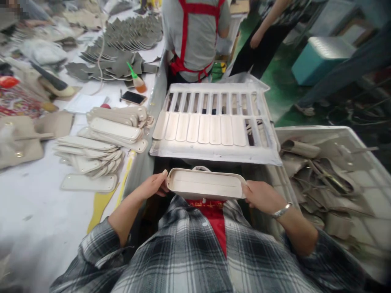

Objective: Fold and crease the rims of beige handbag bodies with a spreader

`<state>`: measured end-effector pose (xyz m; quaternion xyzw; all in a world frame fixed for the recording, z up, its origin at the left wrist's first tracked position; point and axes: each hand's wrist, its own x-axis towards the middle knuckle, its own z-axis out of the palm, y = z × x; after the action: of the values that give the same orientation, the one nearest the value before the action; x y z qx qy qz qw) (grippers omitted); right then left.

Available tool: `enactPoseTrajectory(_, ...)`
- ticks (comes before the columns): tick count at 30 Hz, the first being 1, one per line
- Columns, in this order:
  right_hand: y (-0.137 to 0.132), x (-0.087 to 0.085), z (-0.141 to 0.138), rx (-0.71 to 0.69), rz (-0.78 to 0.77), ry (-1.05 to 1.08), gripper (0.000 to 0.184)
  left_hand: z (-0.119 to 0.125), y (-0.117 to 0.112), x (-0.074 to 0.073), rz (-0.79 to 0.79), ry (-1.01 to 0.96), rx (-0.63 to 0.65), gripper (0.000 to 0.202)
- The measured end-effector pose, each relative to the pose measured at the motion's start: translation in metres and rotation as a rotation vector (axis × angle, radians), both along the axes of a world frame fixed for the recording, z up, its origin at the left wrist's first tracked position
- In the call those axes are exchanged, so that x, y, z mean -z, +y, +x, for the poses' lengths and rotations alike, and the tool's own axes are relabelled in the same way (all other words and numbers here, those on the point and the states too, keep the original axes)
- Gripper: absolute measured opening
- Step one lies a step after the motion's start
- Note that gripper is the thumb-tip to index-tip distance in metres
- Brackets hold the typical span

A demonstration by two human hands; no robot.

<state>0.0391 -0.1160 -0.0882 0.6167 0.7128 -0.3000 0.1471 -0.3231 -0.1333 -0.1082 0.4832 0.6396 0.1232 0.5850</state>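
Observation:
I hold a long cream leather strip piece [206,184] flat in front of my chest. My left hand [154,185] grips its left end, fingers curled round the edge. My right hand [262,196], with a metal watch at the wrist, grips its right end. Just beyond it lies a white slatted rack [214,156] with several similar cream strips [198,127] laid side by side across its near half.
A stack of cream strips [104,142] sits on the white table [33,203] to my left, with a phone [132,97] and a brush [137,79] farther back. A white bin [339,136] of beige leather pieces stands at right. A person in a grey shirt and red apron [195,36] stands beyond the rack.

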Motion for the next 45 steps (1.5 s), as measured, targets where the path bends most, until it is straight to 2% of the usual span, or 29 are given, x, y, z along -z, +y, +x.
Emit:
enactPoseTrajectory(2,0.0,0.003,-0.002,-0.031,0.033,-0.039,0.039,-0.002,-0.003,-0.004,-0.042,-0.069,-0.111,0.065)
enactPoseTrajectory(3,0.0,0.003,-0.002,-0.037,0.059,-0.064,0.038,-0.001,-0.004,-0.006,-0.031,-0.04,-0.117,0.063)
enactPoseTrajectory(5,-0.002,0.003,-0.004,-0.036,0.103,-0.115,0.036,0.004,-0.005,-0.009,0.034,0.122,-0.017,0.056)
enactPoseTrajectory(8,-0.006,0.002,-0.006,-0.013,0.124,-0.155,0.034,0.015,-0.004,-0.012,0.215,0.458,0.239,0.046)
enactPoseTrajectory(11,-0.008,0.002,-0.007,0.016,0.11,-0.144,0.033,0.022,-0.001,-0.014,0.303,0.632,0.365,0.046)
enactPoseTrajectory(17,-0.01,0.005,-0.008,0.026,0.091,-0.086,0.033,0.02,0.001,-0.009,0.312,0.668,0.384,0.043)
enactPoseTrajectory(25,-0.013,0.005,-0.009,0.063,0.093,-0.09,0.035,0.015,0.008,-0.007,0.349,0.654,0.492,0.043)
enactPoseTrajectory(29,-0.013,0.005,-0.009,-0.038,0.106,-0.116,0.035,0.017,0.014,-0.01,0.304,0.689,0.549,0.04)
enactPoseTrajectory(32,-0.011,0.005,-0.009,-0.115,0.11,-0.139,0.034,0.022,0.017,-0.01,0.257,0.72,0.521,0.038)
enactPoseTrajectory(37,-0.008,0.003,-0.01,-0.074,0.075,-0.136,0.037,0.02,0.016,-0.006,0.234,0.673,0.461,0.039)
enactPoseTrajectory(39,-0.009,0.004,-0.01,-0.056,0.074,-0.113,0.037,0.014,0.012,-0.005,0.145,0.445,0.369,0.046)
enactPoseTrajectory(42,-0.01,0.006,-0.01,0.004,0.067,-0.076,0.039,0.005,0.004,-0.003,-0.043,0.002,0.086,0.067)
enactPoseTrajectory(43,-0.011,0.006,-0.01,0.026,0.067,-0.064,0.039,0.004,0.002,-0.002,-0.078,-0.081,0.009,0.072)
enactPoseTrajectory(45,-0.012,0.007,-0.01,0.062,0.074,-0.046,0.037,0.004,0.0,0.0,-0.088,-0.085,-0.052,0.073)
